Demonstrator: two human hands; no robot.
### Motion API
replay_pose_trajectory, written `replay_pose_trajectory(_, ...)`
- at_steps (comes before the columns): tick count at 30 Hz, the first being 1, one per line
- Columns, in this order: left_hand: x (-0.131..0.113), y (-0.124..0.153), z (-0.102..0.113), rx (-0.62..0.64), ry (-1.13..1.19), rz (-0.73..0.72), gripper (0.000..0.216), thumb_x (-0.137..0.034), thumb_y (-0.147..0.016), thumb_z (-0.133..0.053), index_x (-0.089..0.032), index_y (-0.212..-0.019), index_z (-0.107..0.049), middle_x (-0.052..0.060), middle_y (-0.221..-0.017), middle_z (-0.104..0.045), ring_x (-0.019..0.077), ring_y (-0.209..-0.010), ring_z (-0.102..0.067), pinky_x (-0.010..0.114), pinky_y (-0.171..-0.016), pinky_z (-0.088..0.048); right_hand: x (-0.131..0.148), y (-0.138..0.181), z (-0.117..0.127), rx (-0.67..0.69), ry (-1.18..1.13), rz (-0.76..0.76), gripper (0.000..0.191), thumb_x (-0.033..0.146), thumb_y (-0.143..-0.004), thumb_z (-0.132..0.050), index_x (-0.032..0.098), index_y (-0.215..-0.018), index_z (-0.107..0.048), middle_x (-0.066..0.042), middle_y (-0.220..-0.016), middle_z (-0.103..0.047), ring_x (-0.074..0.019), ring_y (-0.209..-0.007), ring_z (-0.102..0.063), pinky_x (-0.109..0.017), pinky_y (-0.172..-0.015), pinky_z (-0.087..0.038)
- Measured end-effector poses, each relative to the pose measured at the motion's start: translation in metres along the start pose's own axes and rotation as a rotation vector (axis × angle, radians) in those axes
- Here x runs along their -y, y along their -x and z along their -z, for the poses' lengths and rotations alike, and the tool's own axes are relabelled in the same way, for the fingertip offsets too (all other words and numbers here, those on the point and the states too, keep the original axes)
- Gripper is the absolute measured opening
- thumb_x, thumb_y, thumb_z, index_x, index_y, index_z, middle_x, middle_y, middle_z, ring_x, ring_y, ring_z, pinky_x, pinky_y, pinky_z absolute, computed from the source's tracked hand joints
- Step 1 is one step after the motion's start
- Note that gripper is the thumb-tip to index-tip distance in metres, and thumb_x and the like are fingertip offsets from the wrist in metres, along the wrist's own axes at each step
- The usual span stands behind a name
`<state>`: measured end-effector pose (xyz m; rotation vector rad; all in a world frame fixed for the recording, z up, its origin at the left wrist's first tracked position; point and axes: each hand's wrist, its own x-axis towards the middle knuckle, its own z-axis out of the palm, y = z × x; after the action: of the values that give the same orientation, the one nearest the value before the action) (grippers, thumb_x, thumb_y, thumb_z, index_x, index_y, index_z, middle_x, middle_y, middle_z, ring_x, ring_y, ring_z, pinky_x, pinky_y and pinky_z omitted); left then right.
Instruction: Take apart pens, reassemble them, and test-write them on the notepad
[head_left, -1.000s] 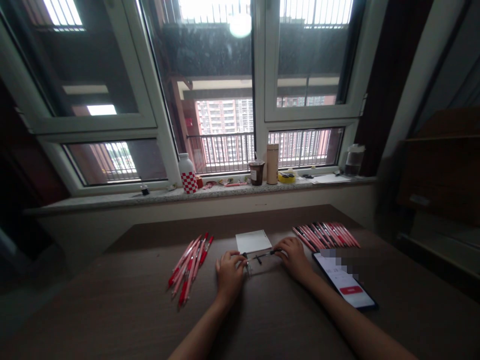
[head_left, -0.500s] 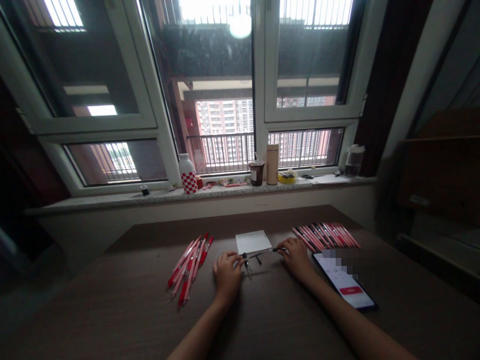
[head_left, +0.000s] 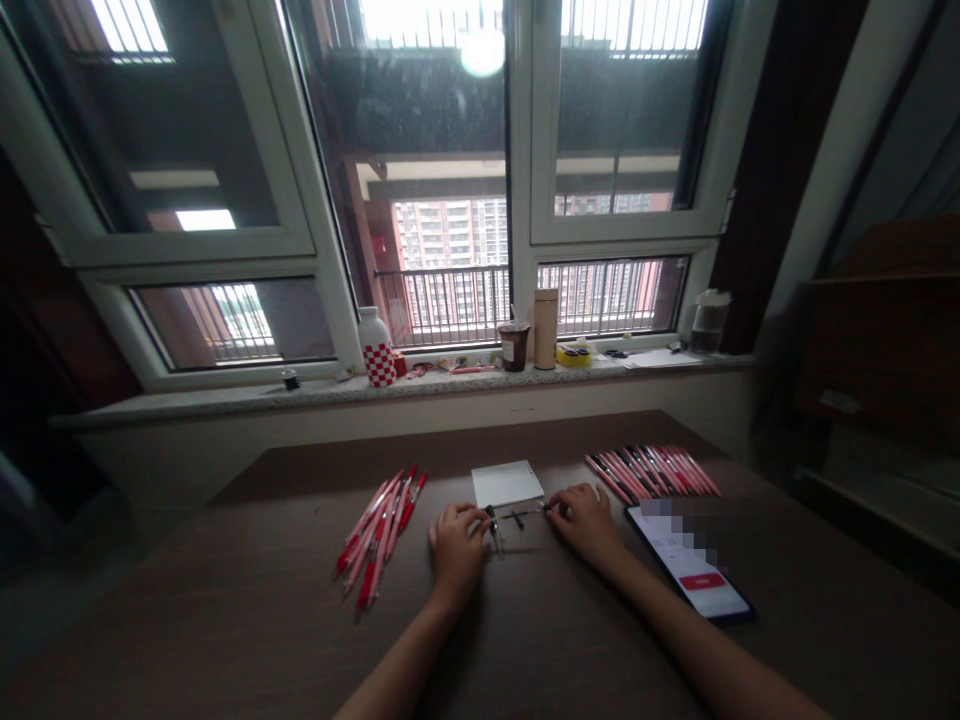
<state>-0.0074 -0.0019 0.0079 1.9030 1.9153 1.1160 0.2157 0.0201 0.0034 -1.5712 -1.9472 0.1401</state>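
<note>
My left hand (head_left: 456,548) is closed in a pinch over the table, its fingertips on a thin pen part, perhaps a refill, that points right. Facing it, my right hand (head_left: 589,525) pinches the dark end of a slim, clear pen piece (head_left: 532,511). The tips of the two pieces lie nearly in line; whether they touch is too small to tell. Beside my left fingertips is a clear pen part with a dark top (head_left: 498,541). A short black pen part (head_left: 517,520) lies between the hands. Just behind is a white notepad (head_left: 507,484).
Red and pink pens (head_left: 381,540) lie in a loose pile at left. A row of pink, red and black pens (head_left: 652,472) lies at back right. A lit phone (head_left: 690,565) rests by my right forearm. Bottles and a cup (head_left: 513,346) stand on the windowsill (head_left: 322,398).
My right hand has come slightly left and down, bringing its pen piece lower and closer to my left fingers. The left hand has hardly moved.
</note>
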Motion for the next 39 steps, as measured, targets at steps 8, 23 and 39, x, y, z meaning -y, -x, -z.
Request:
replay_pose_trajectory(8, 0.000, -0.001, 0.000, 0.001, -0.011, -0.014, 0.015, -0.025, -0.079, -0.057, -0.027, -0.081, -0.071, 0.002, -0.102, -0.063, 0.0228, -0.106, -0.054, 0.044, -0.099, -0.030, 0.005, 0.004, -0.004, 0.006, -0.026, 0.006, 0.014, 0.029, -0.077, -0.061, 0.025, -0.089, -0.066, 0.000, -0.078, -0.065, -0.0219, -0.093, -0.053, -0.050, -0.104, -0.018)
replay_pose_trajectory(23, 0.001, -0.001, 0.001, -0.048, -0.057, -0.003, 0.018, -0.026, -0.084, -0.048, -0.023, -0.089, -0.065, 0.004, -0.098, -0.062, 0.0204, -0.100, -0.054, 0.035, -0.091, -0.035, 0.016, 0.006, -0.008, -0.034, 0.011, 0.133, 0.008, 0.029, -0.078, -0.064, 0.028, -0.081, -0.071, -0.003, -0.095, -0.061, -0.0225, -0.102, -0.048, -0.046, -0.103, -0.022)
replay_pose_trajectory(39, 0.001, -0.001, 0.001, -0.072, -0.154, 0.033, 0.019, -0.027, -0.086, -0.046, -0.021, -0.088, -0.064, 0.005, -0.099, -0.061, 0.0205, -0.098, -0.053, 0.032, -0.086, -0.035, 0.027, 0.005, -0.022, -0.010, 0.066, 0.316, 0.014, 0.026, -0.085, -0.060, 0.034, -0.089, -0.071, 0.003, -0.090, -0.070, -0.0212, -0.105, -0.049, -0.056, -0.109, -0.001)
